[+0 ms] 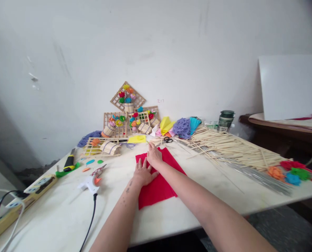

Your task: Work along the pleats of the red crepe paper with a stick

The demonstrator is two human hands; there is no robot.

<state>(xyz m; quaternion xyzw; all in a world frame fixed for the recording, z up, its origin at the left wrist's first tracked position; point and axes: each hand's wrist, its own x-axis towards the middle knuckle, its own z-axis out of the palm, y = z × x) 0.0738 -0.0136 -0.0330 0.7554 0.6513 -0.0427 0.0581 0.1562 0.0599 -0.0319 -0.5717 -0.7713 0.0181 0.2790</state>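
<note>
the open left hand (pixel 143 173) splays over a red sheet (pixel 157 192) flat on the bench (pixel 116 210), seemingly steadying it while the right hand (pixel 154 155) curls at its far edge, its grip unclear.

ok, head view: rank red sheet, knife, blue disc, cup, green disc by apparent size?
Largest to smallest:
1. Red sheet, partly covered by the hands
2. Cup
3. Knife
4. Blue disc
5. Green disc
</note>
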